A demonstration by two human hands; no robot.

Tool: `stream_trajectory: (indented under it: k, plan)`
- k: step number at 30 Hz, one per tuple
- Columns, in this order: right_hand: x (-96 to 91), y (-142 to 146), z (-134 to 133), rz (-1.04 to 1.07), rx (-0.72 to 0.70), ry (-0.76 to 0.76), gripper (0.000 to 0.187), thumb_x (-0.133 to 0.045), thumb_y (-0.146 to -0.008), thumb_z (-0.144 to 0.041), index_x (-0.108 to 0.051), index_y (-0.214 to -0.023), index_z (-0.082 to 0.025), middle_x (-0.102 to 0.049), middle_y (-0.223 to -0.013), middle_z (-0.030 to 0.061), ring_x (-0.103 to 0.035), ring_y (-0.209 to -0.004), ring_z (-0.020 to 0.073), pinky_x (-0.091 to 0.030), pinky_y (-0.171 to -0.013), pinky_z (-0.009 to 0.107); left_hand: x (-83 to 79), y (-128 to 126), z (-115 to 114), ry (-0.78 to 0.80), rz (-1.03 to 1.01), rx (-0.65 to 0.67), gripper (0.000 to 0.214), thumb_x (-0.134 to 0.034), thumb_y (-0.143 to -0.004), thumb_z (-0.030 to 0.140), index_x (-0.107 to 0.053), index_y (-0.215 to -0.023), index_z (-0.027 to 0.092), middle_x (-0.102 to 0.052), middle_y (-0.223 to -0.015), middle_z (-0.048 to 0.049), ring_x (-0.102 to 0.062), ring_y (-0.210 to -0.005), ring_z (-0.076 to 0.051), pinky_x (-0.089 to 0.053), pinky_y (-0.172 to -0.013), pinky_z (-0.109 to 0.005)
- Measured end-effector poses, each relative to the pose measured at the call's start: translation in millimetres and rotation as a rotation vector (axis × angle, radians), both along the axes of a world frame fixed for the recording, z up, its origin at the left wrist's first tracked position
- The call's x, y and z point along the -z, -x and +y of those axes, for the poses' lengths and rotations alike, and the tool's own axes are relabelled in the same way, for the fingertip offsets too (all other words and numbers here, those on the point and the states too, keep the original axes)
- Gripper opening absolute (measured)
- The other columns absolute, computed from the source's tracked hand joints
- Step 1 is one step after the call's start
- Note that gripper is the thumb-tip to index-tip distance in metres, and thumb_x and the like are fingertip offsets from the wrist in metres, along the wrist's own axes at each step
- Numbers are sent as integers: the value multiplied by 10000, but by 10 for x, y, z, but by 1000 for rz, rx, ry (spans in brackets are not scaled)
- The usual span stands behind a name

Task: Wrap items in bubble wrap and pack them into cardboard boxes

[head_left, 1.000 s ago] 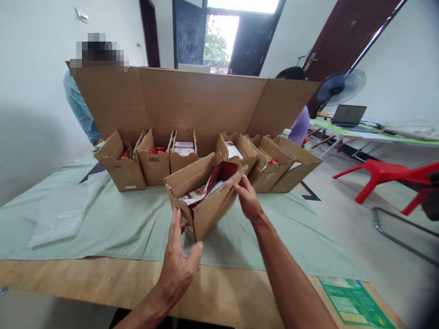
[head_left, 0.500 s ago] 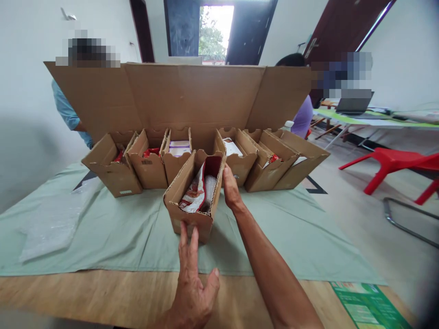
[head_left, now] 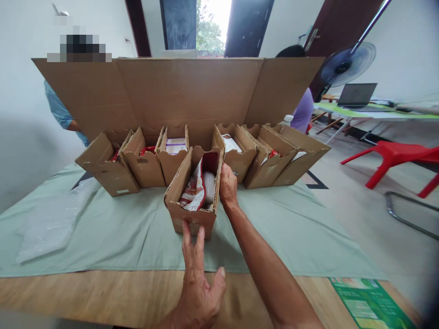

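An open-topped cardboard box [head_left: 192, 219] stands at an angle in the middle of the table, in front of a row of similar boxes. Inside it lie a white-and-red printed pouch [head_left: 194, 192] and something clear that looks like bubble wrap [head_left: 209, 186]. My right hand [head_left: 228, 183] is curled against the box's right side near the far corner; its fingertips are partly hidden. At the near face, my left hand [head_left: 201, 278] has its fingers spread and the tips at the cardboard. Whether they press on it I cannot tell.
Several cardboard boxes [head_left: 110, 176] line the back, before a tall cardboard panel [head_left: 188, 89]. Bubble wrap [head_left: 56, 219] lies left on the green cloth [head_left: 274, 237]. A green printed sheet [head_left: 370, 301] is at the near right. Two people are behind the panel.
My right hand has curled more tightly against the box's side. My left hand has shifted slightly right along the near face. The view has moved a little; the box has hardly moved.
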State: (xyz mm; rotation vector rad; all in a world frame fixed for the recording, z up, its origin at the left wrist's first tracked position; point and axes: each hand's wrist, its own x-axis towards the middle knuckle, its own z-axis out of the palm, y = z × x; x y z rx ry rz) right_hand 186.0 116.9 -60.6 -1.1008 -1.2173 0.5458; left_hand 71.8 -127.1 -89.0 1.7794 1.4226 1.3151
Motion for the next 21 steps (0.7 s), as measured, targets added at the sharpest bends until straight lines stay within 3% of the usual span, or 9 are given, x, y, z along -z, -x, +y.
stream_trajectory:
  k: [11, 17, 21]
  plan:
    - [-70, -78, -58, -27, -62, -37, 554, -471, -960, -595, -719, -1250, -193, -694, -1325, 116, -597, -1256, 262, -402, -1146, 428, -66, -141, 15, 38, -3, 42, 951, -545, -877, 90, -53, -1616, 433, 138, -1733, -40, 1, -1598, -372, -257, -1210, -682]
    - [-86, -95, -40, 4, -92, -33, 529, -478, -947, -595, -728, -1232, -227, -711, -1320, 75, -613, -1248, 259, -407, -1147, 434, -95, -173, 73, 85, -44, 69, 907, -558, -876, 121, -120, -1625, 384, 149, -1733, -47, -25, -1597, -376, -271, -1215, -665]
    - [-111, -113, -47, 45, -93, -33, 507, -452, -955, -565, -743, -1174, -212, -747, -1233, 81, -655, -1163, 259, -471, -1069, 416, -137, -216, 196, 63, -20, 88, 915, -566, -851, 114, -139, -1624, 354, 123, -1737, -47, 15, -1600, -361, -206, -1246, -649]
